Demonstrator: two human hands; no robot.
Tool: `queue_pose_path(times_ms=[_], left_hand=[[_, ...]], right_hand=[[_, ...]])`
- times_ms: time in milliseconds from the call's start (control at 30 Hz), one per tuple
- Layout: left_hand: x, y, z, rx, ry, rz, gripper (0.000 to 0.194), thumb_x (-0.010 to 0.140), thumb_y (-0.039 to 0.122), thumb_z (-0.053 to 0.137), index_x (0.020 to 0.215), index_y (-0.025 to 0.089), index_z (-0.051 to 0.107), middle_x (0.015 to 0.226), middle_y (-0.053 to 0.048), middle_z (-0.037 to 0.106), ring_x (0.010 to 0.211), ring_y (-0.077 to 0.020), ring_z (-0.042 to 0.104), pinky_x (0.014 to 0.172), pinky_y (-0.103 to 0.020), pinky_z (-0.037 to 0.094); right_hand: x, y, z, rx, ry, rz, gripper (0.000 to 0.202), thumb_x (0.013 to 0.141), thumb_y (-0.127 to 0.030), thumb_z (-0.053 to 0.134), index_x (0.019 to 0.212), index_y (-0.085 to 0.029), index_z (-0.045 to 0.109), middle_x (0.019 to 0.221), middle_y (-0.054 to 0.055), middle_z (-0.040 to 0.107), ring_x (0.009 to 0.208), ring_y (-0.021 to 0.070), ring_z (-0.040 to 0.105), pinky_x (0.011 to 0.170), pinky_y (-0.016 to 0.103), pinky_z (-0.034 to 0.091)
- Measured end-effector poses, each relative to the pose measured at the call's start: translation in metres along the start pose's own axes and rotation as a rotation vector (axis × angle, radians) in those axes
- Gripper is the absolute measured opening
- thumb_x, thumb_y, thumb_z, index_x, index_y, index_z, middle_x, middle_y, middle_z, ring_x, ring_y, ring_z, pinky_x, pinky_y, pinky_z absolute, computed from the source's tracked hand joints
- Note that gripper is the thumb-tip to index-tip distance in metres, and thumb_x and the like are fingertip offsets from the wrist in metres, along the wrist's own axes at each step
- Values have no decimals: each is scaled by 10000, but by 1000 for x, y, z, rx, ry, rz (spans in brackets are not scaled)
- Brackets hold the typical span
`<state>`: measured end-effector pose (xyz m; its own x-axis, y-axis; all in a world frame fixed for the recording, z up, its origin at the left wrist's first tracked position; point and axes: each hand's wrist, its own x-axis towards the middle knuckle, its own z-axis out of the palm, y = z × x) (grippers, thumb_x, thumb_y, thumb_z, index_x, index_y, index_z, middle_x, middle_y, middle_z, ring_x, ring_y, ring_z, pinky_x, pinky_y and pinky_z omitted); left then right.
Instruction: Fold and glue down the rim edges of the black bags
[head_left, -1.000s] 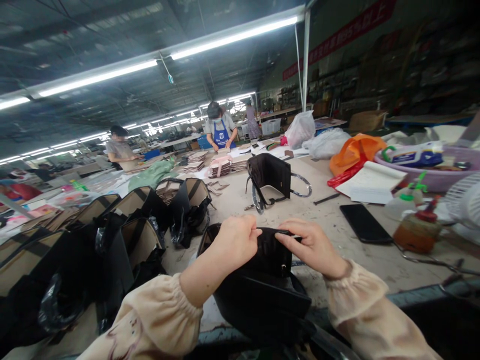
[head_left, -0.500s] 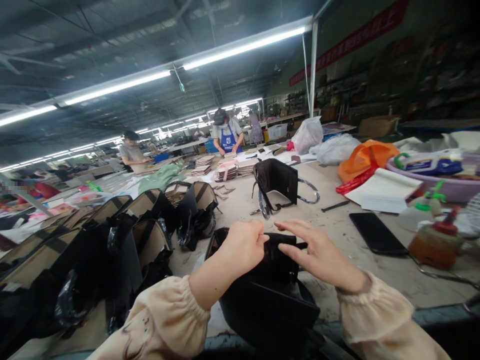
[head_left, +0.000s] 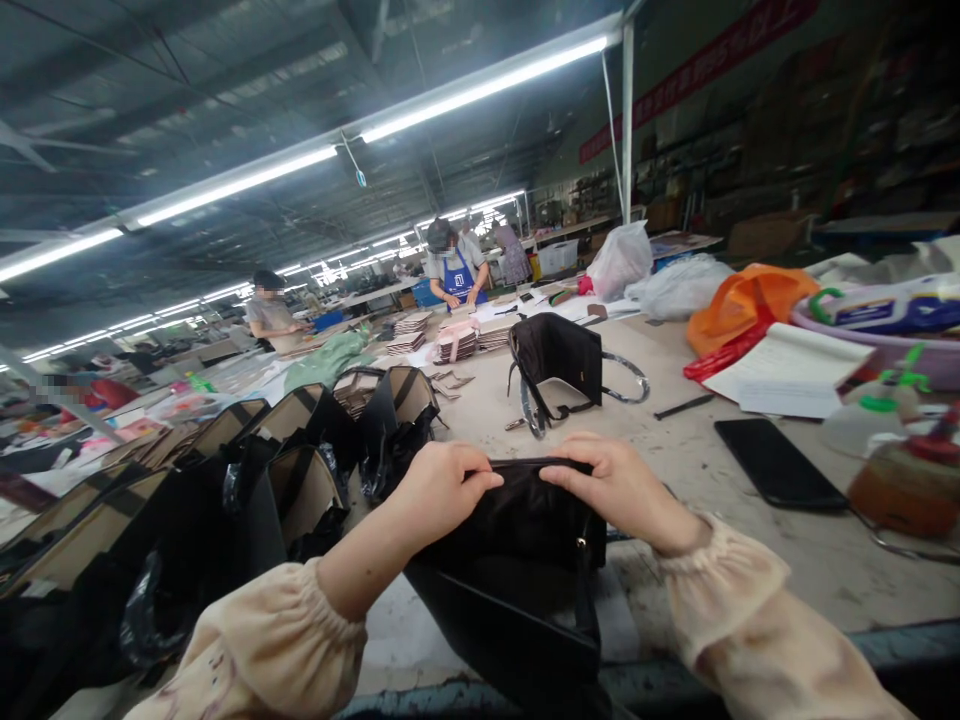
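A black handbag (head_left: pixel 510 610) stands at the near edge of the worktable, its mouth facing up and a small metal zip piece showing inside. My left hand (head_left: pixel 450 490) pinches the far top rim of the bag on its left part. Further right along that same rim, my right hand (head_left: pixel 615 485) has thumb and fingers closed over the edge. The rim runs nearly straight between both hands. Beyond them another black bag (head_left: pixel 559 360) stands with plastic-wrapped handles. The lower part of the held bag is cut off by the frame.
Several black bags with tan insides (head_left: pixel 292 490) crowd the left side. On the right lie a phone (head_left: pixel 780 462), a notepad (head_left: pixel 795 370), a bottle of brown liquid (head_left: pixel 911 485) and an orange bag (head_left: pixel 750 300). A co-worker in a blue apron (head_left: pixel 459 275) stands across the table.
My left hand has shifted left along the bag's rim. My right hand, which had its fingers apart, has closed on the rim. The rim now looks straighter, and the view has shifted slightly.
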<state>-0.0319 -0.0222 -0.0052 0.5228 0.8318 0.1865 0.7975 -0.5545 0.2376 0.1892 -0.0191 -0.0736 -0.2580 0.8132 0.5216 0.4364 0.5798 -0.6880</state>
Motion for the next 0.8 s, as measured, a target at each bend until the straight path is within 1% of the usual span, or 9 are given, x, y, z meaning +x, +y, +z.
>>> queue_pose_path(times_ms=[100,233,333,467,667,800], left_hand=[[-2,-1,0,17,-3,14,206,838,258,555,702,164,677,780,-38,687,756,-146,616,724,-228,448],[1,4,2,124,-8,-62,260,851,279,525,659,153,647,705,-46,657,686,-149,590,655,-236,419],[4,7,2,166,-24,-118,281,852,296,514,644,152,637,683,-47,651,668,-153,583,641,-243,402],[8,5,3,155,-38,-157,277,839,307,525,645,150,646,691,-51,660,680,-158,589,656,-245,403],[13,4,5,150,-14,-187,256,821,318,536,682,158,681,707,-52,683,688,-166,602,645,-254,398],[15,5,5,137,-19,-216,256,812,323,537,690,162,694,712,-50,695,672,-165,601,627,-258,394]], right_hand=[[0,1,1,3,4,12,124,812,-308,628,781,-215,704,775,12,655,769,162,609,728,286,470],[1,3,2,3,3,34,137,809,-330,625,768,-217,692,783,4,654,775,158,604,727,279,461],[1,5,3,-6,15,48,157,800,-351,626,745,-215,682,790,5,650,787,160,598,739,284,453],[2,6,3,-8,18,70,172,798,-360,623,728,-210,671,780,4,646,787,163,595,750,286,443],[6,8,3,0,1,80,164,794,-356,631,719,-215,665,783,-4,645,787,157,594,748,280,436],[7,8,2,-17,9,84,174,794,-362,625,711,-213,658,765,-5,637,764,155,589,719,278,437]])
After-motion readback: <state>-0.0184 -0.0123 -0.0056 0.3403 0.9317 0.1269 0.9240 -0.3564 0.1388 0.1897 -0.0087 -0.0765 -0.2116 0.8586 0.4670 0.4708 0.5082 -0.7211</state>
